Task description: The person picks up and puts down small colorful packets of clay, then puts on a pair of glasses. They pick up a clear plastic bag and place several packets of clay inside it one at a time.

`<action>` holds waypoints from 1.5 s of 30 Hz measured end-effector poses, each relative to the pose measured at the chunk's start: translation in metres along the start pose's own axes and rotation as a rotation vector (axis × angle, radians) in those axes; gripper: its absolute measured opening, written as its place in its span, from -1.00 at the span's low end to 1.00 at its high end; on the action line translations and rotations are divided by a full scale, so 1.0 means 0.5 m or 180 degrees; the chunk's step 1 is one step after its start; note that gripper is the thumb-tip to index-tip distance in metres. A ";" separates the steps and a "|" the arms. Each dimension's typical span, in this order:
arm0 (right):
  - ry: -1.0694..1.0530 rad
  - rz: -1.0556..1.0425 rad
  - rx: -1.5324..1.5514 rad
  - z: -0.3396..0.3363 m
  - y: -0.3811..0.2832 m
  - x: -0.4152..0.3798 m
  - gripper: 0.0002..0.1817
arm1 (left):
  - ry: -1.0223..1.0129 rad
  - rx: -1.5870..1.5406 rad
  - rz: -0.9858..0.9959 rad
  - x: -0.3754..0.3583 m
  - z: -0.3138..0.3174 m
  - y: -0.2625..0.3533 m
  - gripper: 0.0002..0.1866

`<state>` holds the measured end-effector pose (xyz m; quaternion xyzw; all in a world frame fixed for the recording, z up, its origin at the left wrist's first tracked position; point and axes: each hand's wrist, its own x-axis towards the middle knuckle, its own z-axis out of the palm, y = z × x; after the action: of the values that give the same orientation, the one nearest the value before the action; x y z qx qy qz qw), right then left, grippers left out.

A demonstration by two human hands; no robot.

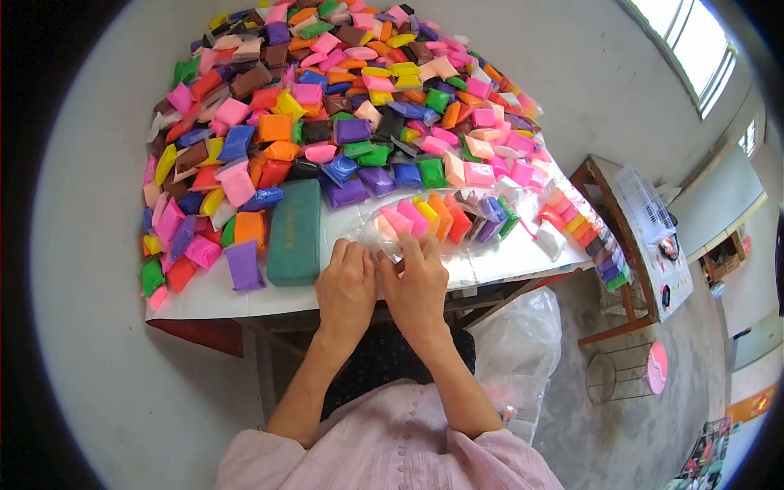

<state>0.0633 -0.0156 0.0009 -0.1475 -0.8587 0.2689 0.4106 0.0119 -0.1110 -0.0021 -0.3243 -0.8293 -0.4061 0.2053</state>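
At the front edge of the white table (pixel 343 219), my left hand (pixel 345 282) and my right hand (pixel 416 282) are close together, fingers bent and closed on the near end of a clear plastic bag (pixel 371 233). My fingertips partly hide the gripped plastic. Inside the bag, a row of small coloured packets (pixel 445 217) stands side by side, running from pink through yellow, orange and red to purple and green. Left of my left hand lies a long green case (pixel 295 237).
A large heap of coloured packets (pixel 351 131) covers the table's back and left. On the right lies another filled clear bag (pixel 584 233), near a small white object (pixel 550 240). Beyond are a side table (pixel 625 212), a stool (pixel 656 367) and a plastic sack (pixel 523 343).
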 end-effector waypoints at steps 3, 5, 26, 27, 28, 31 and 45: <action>0.0048 0.0073 -0.0027 0.007 -0.012 0.006 -0.65 | -0.0059 -0.0104 -0.0027 0.003 -0.008 0.005 -0.92; 0.0005 0.0072 0.0007 0.010 -0.009 0.006 -0.67 | 0.0021 -0.0228 -0.0047 0.002 -0.007 0.002 -0.92; 0.0380 -0.0199 -0.0036 -0.006 0.014 -0.017 -0.76 | -0.0234 -0.0420 -0.0182 0.009 -0.017 -0.005 -0.94; 0.0329 -0.0137 0.0033 -0.014 0.014 -0.020 -0.78 | -0.0222 -0.0424 -0.0245 0.009 -0.016 -0.003 -0.93; 0.0340 -0.0167 0.0053 -0.018 0.014 -0.018 -0.80 | -0.0171 -0.0399 -0.0225 0.008 -0.013 0.000 -0.93; 0.0357 -0.0245 0.0062 -0.012 0.015 -0.008 -0.83 | -0.0108 -0.0334 -0.0151 0.003 -0.011 0.008 -0.90; 0.0381 0.0074 0.0046 -0.115 0.086 -0.041 -0.82 | -0.0051 -0.0255 -0.0207 0.008 -0.015 0.019 -0.82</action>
<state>0.1226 0.0292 -0.0074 -0.1703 -0.8288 0.2706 0.4591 0.0164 -0.1113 0.0094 -0.3084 -0.8242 -0.4428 0.1721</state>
